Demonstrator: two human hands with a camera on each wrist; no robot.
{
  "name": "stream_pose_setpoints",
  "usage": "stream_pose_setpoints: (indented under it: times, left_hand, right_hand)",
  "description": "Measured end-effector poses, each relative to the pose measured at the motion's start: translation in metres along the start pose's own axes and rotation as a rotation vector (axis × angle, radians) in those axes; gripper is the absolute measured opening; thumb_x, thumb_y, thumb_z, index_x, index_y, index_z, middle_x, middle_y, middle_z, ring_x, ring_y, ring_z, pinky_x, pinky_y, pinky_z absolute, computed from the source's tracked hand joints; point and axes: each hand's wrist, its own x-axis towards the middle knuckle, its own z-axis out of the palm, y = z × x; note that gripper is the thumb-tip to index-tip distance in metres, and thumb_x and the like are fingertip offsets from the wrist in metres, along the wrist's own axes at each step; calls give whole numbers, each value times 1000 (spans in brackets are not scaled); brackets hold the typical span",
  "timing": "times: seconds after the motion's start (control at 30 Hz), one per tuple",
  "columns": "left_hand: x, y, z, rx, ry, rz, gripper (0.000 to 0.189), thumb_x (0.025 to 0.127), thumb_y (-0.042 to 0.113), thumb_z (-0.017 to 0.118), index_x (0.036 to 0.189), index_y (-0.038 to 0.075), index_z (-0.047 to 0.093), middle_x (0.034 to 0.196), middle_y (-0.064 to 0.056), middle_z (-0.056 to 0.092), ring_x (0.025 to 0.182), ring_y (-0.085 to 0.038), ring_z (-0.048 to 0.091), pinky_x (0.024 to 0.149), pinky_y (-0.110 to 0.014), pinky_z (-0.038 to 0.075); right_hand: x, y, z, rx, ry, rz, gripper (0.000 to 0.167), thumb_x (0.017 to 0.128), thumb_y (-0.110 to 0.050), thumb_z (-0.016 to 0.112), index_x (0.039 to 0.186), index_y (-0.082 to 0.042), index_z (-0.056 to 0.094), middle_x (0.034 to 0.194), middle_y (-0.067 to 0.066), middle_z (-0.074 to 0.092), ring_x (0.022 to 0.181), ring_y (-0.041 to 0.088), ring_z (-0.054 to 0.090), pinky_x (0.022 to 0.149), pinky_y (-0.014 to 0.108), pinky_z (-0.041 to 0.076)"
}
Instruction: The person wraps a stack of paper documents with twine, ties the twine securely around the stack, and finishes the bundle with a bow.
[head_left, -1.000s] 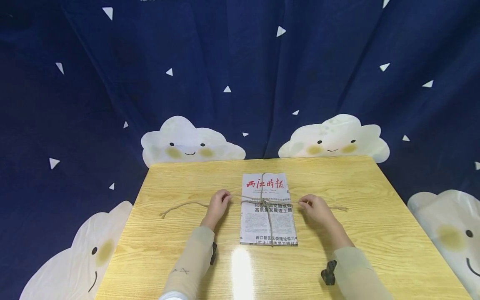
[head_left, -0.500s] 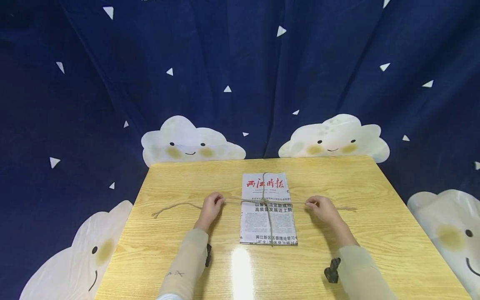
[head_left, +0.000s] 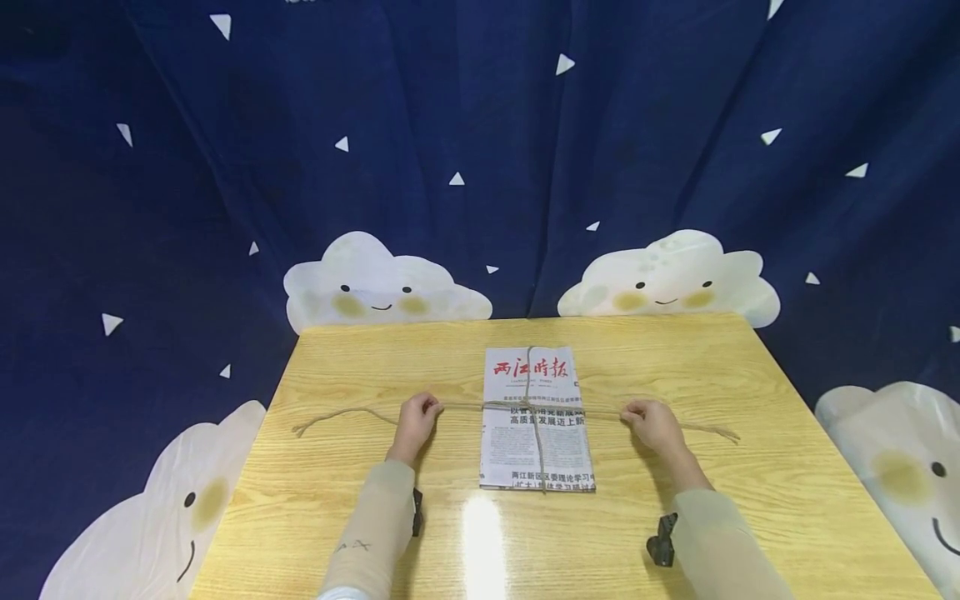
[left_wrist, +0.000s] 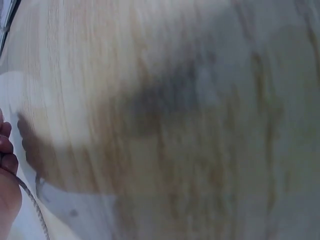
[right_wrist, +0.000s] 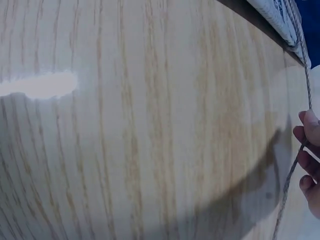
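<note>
A folded newspaper bundle (head_left: 525, 454) lies flat in the middle of the table, with brown twine (head_left: 538, 446) crossing it lengthwise and sideways. The strands meet near the bundle's centre, at a knot or crossing too small to make out. To the left of the paper, my left hand (head_left: 415, 423) pinches one strand, whose loose tail trails off leftward. On the other side my right hand (head_left: 654, 427) pinches the opposite strand between thumb and fingers. Both strands run nearly straight from the bundle to the hands. In the right wrist view the twine (right_wrist: 285, 195) passes through the fingertips.
The wooden table (head_left: 360, 358) extends around the bundle on all sides. Behind it hangs a dark blue curtain (head_left: 487, 125) with white triangles and cloud faces. A bright light reflection lies on the tabletop in front of the paper.
Both hands have moved outward, away from the bundle, drawing the twine straighter and tighter across the paper. The loose twine ends have shifted further out. The bundle has stayed in place.
</note>
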Motion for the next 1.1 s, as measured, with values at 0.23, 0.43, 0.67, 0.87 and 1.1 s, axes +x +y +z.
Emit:
stream_pose_setpoints:
  times: [0.23, 0.43, 0.67, 0.87, 1.1]
  left_hand:
    - [-1, 0, 2, 1, 19, -12, 9, 84, 2, 62, 76, -2, 61, 70, -9, 58, 64, -16, 48, 57, -27, 43]
    - [0, -1, 3, 17, 10, -30, 10, 85, 3, 62, 76, -1, 61, 70, -8, 58, 63, -15, 48, 57, -27, 43]
    - [1, 6, 5, 45, -90, -3, 6, 87, 5, 60, 85, -1, 63, 74, -6, 58, 68, -15, 50, 60, -28, 45]
    - [1, 31, 18, 88, -242, 63, 24, 83, 5, 60, 106, -1, 61, 98, -11, 61, 91, -23, 57, 82, -36, 49]
    - [2, 56, 48, 283, -274, 227, 15, 84, 15, 64, 94, 5, 66, 85, -3, 60, 78, -16, 55, 77, -32, 46]
  right_hand:
    - [0, 4, 3, -17, 47, 44, 22, 91, -13, 56, 100, 4, 64, 101, 23, 63, 84, 35, 60, 68, 43, 50]
    - [-2, 3, 6, -4, 70, 75, 23, 90, -13, 56, 103, 4, 64, 102, 24, 63, 77, 28, 59, 58, 34, 48]
    - [-4, 2, 8, -72, 118, -11, 18, 88, -15, 59, 98, -2, 66, 98, 17, 65, 94, 36, 52, 85, 52, 30]
    - [-1, -18, 16, -12, 57, -88, 23, 87, -18, 60, 106, -4, 62, 95, 14, 67, 93, 36, 58, 92, 66, 11]
    - [5, -44, 38, 13, 39, -176, 26, 83, -22, 66, 102, -5, 60, 75, -3, 60, 69, 16, 55, 81, 46, 33]
